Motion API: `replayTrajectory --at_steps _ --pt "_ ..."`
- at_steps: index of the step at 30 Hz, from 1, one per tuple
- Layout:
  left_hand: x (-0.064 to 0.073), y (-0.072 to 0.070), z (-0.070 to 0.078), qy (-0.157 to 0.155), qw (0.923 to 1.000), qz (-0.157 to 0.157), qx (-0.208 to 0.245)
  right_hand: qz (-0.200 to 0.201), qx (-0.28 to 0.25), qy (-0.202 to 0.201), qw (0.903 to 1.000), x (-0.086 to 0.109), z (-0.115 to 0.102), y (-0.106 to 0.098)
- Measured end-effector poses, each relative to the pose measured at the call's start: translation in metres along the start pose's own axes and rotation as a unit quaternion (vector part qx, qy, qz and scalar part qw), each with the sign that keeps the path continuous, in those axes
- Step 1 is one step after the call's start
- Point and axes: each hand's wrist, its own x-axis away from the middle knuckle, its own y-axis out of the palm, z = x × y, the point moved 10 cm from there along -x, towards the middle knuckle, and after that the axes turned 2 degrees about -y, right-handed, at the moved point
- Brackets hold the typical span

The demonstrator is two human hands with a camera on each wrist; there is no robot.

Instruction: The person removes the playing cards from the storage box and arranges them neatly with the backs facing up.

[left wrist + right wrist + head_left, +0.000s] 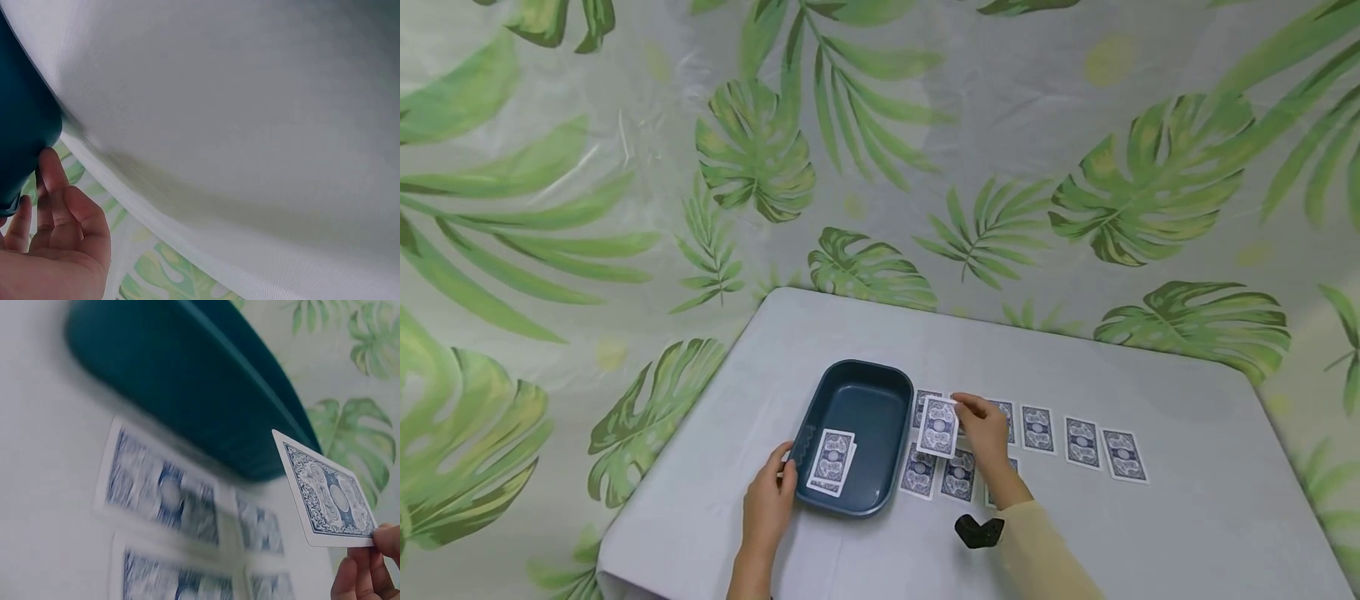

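My right hand (985, 429) pinches a playing card (938, 427) by its edge, its blue patterned back showing. In the right wrist view the thumb and fingers grip one corner of the card (331, 494), which is tilted above the table. My left hand (769, 500) holds the near left side of a dark blue tray (880, 487), fingers along its outer wall and thumb at the rim. Inside the tray, near its left side, lie overlapping cards (832, 458) with the top one face down. The left wrist view shows the fingers against the tray wall (28, 119).
Right of the tray, face-down cards lie in two rows; the far row runs right to an end card (1124, 456), and the near row starts with a card (918, 472) beside the tray. A black object (979, 531) shows by the right sleeve. A white cloth (1187, 533) covers the table.
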Motion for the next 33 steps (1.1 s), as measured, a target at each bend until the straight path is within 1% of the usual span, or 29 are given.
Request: replayTrajectory --at_steps 3,5,7,12,16,19,24,26,29,33 --pt "-0.002 -0.001 0.001 0.005 1.0 0.0 0.002 0.007 0.013 0.007 0.9999 0.0 0.009 -0.017" --pt "-0.003 -0.002 0.002 0.008 1.0 0.0 0.002 0.012 0.009 0.009 0.9998 0.0 0.015 -0.029" --pt "-0.004 -0.003 0.002 0.01 0.9999 0.002 0.003 0.024 0.015 0.007 0.9996 0.0 0.018 -0.041" --pt "-0.004 -0.002 0.003 0.014 0.9999 0.002 0.002 0.068 0.017 0.02 0.9974 0.002 0.036 -0.076" --pt "-0.003 -0.003 0.003 0.007 1.0 0.002 0.003 0.082 0.021 0.029 0.996 0.007 0.051 -0.101" --pt "-0.002 -0.004 0.003 0.004 1.0 0.003 0.004 0.085 0.038 0.041 0.9948 0.011 0.063 -0.118" --pt "0.0 -0.002 0.002 -0.004 1.0 -0.001 0.005 0.115 0.067 0.068 0.9889 0.018 0.084 -0.147" --pt "0.001 -0.001 0.001 -0.008 0.9999 -0.002 0.006 0.122 0.082 0.073 0.9865 0.02 0.09 -0.155" --pt "0.001 0.0 -0.001 -0.011 0.9999 -0.003 0.006 0.124 0.107 0.065 0.9843 0.022 0.095 -0.161" --pt "0.001 0.002 -0.001 -0.012 0.9999 -0.005 0.005 0.123 0.154 0.034 0.9799 0.025 0.094 -0.16"
